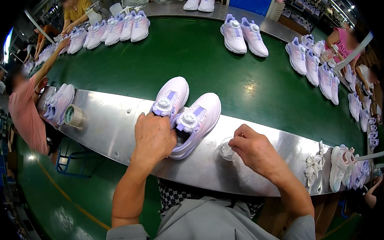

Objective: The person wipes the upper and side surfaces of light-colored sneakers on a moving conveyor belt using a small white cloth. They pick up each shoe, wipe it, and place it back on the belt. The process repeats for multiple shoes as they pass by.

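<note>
A pair of pale pink-lilac sneakers with round dial closures stands at the metal ledge in front of me, toes pointing away. My left hand [154,137] is closed on the collar of the left sneaker [175,92]; its fingertips are hidden inside. Beside that hand is the right sneaker [202,115], its opening facing me. Over a small clear cup [225,151] with whitish contents, my right hand [259,153] has its thumb and fingers pinched together at the rim. What the pinch holds, if anything, is too small to make out.
The metal ledge [109,109] borders a green conveyor belt [179,46] carrying rows of similar sneakers. A tape roll [73,116] sits left, near another pair. A crumpled white cloth [315,168] and more shoes [340,164] lie right. A person in pink [28,111] reaches over the belt.
</note>
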{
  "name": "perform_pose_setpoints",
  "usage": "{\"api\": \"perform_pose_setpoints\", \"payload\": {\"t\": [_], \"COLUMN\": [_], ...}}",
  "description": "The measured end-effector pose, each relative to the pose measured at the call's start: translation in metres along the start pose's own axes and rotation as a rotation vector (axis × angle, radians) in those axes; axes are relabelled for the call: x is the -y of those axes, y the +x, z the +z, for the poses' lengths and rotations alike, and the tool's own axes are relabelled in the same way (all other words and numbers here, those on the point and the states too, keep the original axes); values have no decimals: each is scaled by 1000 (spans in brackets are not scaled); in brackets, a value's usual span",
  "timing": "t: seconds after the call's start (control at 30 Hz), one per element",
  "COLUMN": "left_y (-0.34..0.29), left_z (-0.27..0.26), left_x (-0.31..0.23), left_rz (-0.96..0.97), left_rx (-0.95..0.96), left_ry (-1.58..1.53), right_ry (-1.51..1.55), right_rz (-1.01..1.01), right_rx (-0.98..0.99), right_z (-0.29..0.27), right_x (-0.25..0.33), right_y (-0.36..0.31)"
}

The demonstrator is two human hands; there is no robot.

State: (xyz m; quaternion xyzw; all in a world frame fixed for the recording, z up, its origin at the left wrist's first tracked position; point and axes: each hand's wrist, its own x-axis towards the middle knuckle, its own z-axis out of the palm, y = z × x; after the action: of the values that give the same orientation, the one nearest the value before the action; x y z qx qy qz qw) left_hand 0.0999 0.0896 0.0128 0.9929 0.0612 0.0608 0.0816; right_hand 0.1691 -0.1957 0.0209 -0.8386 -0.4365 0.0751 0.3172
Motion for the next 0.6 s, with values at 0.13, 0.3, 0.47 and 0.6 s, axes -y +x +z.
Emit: {"api": "perform_pose_setpoints", "payload": {"t": [0.13,0.3,0.47,0.6], "left_y": [0,-1,-1,5], "left_z": [-2,2,2,0], "left_x": [-3,2,4,11], "left_rz": [-23,-8,-12,-31], "left_rx": [-16,-28,-43,-10], "left_ry": [13,-20,-12,-39], "right_ry": [-372,-491,-493,-456], "right_rz": [-161,-149,-135,-101], "right_rx": [59,151,187,190], "right_z": [19,35,38,36], "right_x": [-4,-5,-6,-13], "right_y": [8,7,13,13]}}
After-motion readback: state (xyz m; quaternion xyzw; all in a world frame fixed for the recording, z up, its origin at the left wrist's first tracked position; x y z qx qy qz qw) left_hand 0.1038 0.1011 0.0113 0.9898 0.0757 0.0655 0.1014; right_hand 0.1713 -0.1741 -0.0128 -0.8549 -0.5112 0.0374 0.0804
